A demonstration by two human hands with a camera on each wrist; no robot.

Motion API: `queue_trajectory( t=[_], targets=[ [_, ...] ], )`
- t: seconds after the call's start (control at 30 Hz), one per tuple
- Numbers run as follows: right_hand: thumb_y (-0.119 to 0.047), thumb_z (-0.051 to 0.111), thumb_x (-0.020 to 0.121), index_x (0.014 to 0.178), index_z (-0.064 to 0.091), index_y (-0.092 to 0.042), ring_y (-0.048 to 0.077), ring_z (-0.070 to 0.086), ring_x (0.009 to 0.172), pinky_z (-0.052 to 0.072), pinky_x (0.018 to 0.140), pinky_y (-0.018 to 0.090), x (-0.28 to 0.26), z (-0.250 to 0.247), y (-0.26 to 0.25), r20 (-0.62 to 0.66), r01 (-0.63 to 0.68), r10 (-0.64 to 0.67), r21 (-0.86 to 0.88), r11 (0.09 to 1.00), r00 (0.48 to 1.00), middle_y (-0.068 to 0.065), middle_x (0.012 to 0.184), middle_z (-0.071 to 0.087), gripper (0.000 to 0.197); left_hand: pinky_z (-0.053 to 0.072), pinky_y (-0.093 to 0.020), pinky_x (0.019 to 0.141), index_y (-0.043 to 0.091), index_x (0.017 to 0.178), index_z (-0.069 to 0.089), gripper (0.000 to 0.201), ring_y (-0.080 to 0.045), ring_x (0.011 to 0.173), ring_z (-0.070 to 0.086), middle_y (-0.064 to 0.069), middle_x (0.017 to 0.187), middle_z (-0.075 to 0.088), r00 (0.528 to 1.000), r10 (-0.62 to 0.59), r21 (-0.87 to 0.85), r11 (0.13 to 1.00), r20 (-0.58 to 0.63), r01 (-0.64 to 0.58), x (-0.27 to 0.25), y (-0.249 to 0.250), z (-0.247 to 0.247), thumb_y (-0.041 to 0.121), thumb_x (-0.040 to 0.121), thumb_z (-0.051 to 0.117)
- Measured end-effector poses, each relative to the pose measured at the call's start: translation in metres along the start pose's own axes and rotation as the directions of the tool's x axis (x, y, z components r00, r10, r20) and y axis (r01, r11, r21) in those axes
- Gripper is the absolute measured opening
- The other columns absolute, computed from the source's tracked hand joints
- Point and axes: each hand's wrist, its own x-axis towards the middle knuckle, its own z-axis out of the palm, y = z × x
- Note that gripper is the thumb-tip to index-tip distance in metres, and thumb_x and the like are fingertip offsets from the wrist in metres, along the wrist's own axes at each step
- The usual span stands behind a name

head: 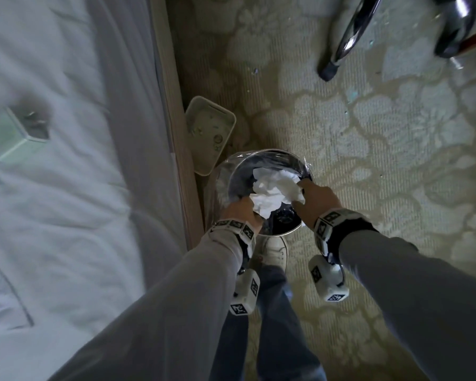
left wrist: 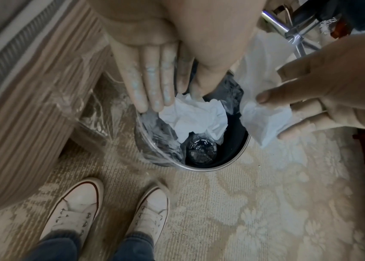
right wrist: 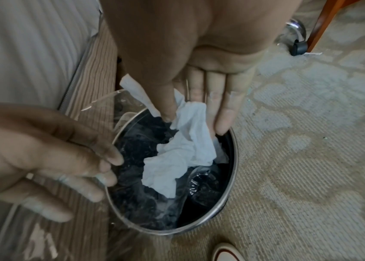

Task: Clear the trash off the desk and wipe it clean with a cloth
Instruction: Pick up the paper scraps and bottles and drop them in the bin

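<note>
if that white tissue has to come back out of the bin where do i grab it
Pinch the tissue at its raised crumpled middle, coming straight down from above: it sits high in the bin mouth between both hands, and the rim blocks any sideways approach.

The bin (head: pixel 302 171) has a polished metal rim and a dark glossy inside, lined with a thin clear plastic bag (left wrist: pixel 154 148) that crinkles and glints. The crumpled tissue (head: pixel 272 193) is soft matt white paper. The carpet (head: pixel 368 133) is ribbed, woven and matt with a pale flower pattern. The chair leg (head: pixel 349 31) is shiny chrome. The bed (head: pixel 52 188) wears smooth white cloth above a ribbed tan fabric base (left wrist: pixel 20 106). The shoes (left wrist: pixel 76 208) are matt off-white canvas
</note>
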Motion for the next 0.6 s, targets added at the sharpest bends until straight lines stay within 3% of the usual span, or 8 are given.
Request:
queue_trajectory(
  t=[0.13, 0.23, 0.33, 0.47, 0.6],
  targets=[
    [-0.03, 0.057, 0.096, 0.154, 0.022, -0.02, 0.033, 0.056, 0.119, 0.047, 0.094, 0.037, 0.006, 0.011, -0.014, 0.054, 0.051, -0.047, -0.079, 0.996, 0.997, 0.015, 0.137, 0.053, 0.068, 0.049, -0.043, 0.095, 0.011, 0.115, 0.054, 0.022, -0.03, 0.109, 0.06, -0.01, 0.117, 0.061, 1.0, 0.008, 0.025, 1.0, 0.03, -0.009, -0.002, -0.003, 0.002, 0.023, 0.096, 0.052],
    [-0.028, 0.054, 0.097, 0.157, 0.013, -0.024, 0.032, 0.054, 0.12, 0.048, 0.094, 0.039, 0.009, 0.022, -0.018, 0.076, 0.042, -0.032, -0.13, 0.991, 0.997, 0.015, 0.144, 0.045, 0.072, 0.049, -0.04, 0.097, 0.01, 0.117, 0.056, 0.025, -0.03, 0.112, 0.059, -0.01, 0.12, 0.062, 0.999, 0.003, 0.016, 1.0, 0.041, -0.004, -0.002, -0.009, 0.005, 0.022, 0.096, 0.053],
    [-0.019, 0.053, 0.095, 0.154, 0.023, -0.02, 0.034, 0.054, 0.119, 0.049, 0.096, 0.042, 0.004, 0.025, -0.012, 0.068, 0.029, -0.018, -0.159, 0.987, 0.997, 0.015, 0.137, 0.051, 0.066, 0.048, -0.039, 0.097, 0.012, 0.115, 0.057, 0.024, -0.028, 0.114, 0.059, -0.008, 0.119, 0.063, 0.998, 0.005, -0.007, 1.0, 0.056, -0.004, -0.003, -0.014, 0.01, 0.018, 0.092, 0.057],
    [-0.015, 0.053, 0.092, 0.138, 0.045, -0.014, 0.035, 0.058, 0.113, 0.047, 0.088, 0.035, -0.015, 0.017, -0.001, 0.061, 0.025, -0.015, -0.169, 0.985, 0.998, 0.015, 0.125, 0.062, 0.048, 0.049, -0.039, 0.096, 0.009, 0.114, 0.057, 0.023, -0.028, 0.111, 0.059, -0.009, 0.117, 0.063, 0.997, 0.025, 0.051, 0.998, 0.075, -0.029, -0.022, -0.01, 0.005, 0.018, 0.093, 0.054],
    [-0.02, 0.052, 0.092, 0.129, 0.054, -0.015, 0.032, 0.055, 0.12, 0.045, 0.097, 0.034, -0.06, -0.013, 0.002, 0.064, -0.057, 0.063, -0.082, 0.995, 0.996, 0.011, 0.132, 0.058, 0.037, 0.05, -0.038, 0.095, 0.007, 0.117, 0.059, 0.028, -0.029, 0.111, 0.06, -0.01, 0.116, 0.063, 0.994, 0.069, 0.19, 0.978, 0.088, -0.085, -0.068, 0.006, -0.016, 0.022, 0.094, 0.055]
  ],
)
